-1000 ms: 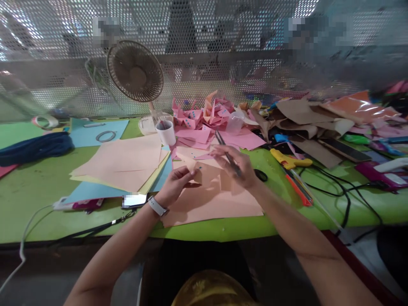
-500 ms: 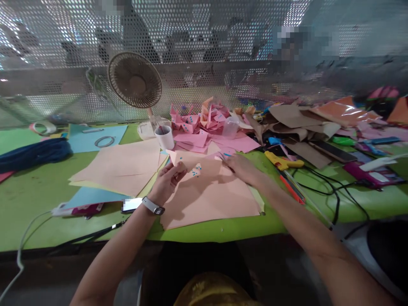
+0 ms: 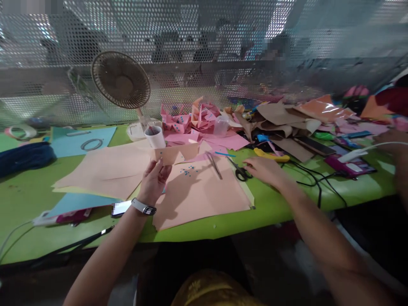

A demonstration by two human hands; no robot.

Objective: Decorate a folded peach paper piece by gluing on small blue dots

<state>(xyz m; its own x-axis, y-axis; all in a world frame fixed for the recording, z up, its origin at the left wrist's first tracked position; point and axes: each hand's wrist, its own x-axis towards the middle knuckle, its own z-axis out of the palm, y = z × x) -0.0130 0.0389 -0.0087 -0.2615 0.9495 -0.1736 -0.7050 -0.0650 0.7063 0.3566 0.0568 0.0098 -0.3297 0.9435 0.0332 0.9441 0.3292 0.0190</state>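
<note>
My left hand [image 3: 155,180] pinches a folded peach paper piece [image 3: 178,154] by its left end, raised over the sheets. A few blue dots show on it. Below lies a stack of peach sheets [image 3: 204,199] with tiny blue bits [image 3: 188,171] scattered on top. Tweezers [image 3: 214,165] rest on the stack's upper right. My right hand [image 3: 263,170] is low over the table, its outstretched fingertips at the black handles of the scissors [image 3: 242,173]. Whether they touch is unclear. Behind this hand lies a yellow glue gun [image 3: 270,156], partly covered.
A white cup [image 3: 154,138] and a fan [image 3: 121,80] stand at the back left. Pink folded papers [image 3: 178,121] and brown paper scraps [image 3: 283,119] are heaped behind. Black cables [image 3: 318,187] run along the right. Another person's arm [image 3: 393,142] reaches in at the far right.
My right hand has moved right, off the peach paper, to the scissors' handles; the tweezers and scissors now show uncovered. My left hand still holds the folded piece. The view has turned slightly right.
</note>
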